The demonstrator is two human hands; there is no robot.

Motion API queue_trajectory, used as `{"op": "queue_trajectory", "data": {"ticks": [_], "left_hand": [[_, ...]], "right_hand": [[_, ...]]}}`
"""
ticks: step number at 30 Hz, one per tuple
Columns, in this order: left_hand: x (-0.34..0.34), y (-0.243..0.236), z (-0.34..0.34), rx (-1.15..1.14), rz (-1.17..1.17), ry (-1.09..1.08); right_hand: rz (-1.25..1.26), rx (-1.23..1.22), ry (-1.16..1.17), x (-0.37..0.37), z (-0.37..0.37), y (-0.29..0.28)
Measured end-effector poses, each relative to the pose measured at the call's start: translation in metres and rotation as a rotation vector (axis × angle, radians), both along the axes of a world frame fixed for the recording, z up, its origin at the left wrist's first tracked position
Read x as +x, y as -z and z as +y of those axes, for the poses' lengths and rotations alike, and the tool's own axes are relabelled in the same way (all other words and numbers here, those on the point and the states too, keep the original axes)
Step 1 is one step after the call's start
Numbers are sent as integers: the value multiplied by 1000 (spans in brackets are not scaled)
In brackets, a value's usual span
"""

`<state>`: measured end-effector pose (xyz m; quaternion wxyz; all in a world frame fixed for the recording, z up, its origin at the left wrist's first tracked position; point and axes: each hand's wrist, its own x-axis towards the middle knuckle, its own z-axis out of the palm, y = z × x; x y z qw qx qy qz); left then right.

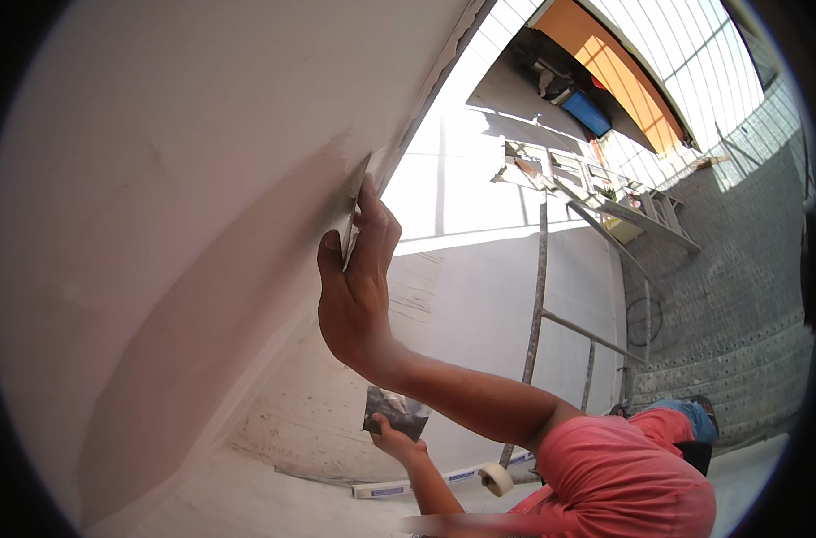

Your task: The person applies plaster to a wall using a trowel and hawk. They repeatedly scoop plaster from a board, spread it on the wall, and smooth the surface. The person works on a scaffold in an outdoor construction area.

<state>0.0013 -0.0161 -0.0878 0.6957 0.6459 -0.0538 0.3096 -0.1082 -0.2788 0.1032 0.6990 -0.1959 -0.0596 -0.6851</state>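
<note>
My right hand (358, 287) is raised at the middle of the view. Its thumb and fingers close on a thin, flat scraper (355, 206), whose edge meets the smooth pale surface (157, 179). A darker, damp-looking band (202, 296) stretches across that surface beside the blade. Lower down, my left hand (397, 441) grips a dark square plate (408, 416) with the thumb over its face. Some pale paste (391, 399) lies on the plate. Both arms come from the pink-red shirt (623, 475) at the lower right.
A metal pipe frame (535, 327) stands right of my raised arm. Near the shirt is a cream roll of tape (496, 480), beside a long white bar (381, 490) with blue marks. Boards (636, 218) and a blue container (587, 112) are beyond, over grey paving (721, 278).
</note>
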Motion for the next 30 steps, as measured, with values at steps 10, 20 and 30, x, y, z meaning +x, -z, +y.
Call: {"op": "queue_trajectory", "data": {"ticks": [10,20,30], "left_hand": [[-23,7,15,-59,126,393],[80,31,-62,63,404,1082],[161,-8,-147,350,300,1461]], "right_hand": [[100,-932,94,18,5,120],[360,-1546,441,58,-28,249],[1433,-1136,862,36,-47,303]]}}
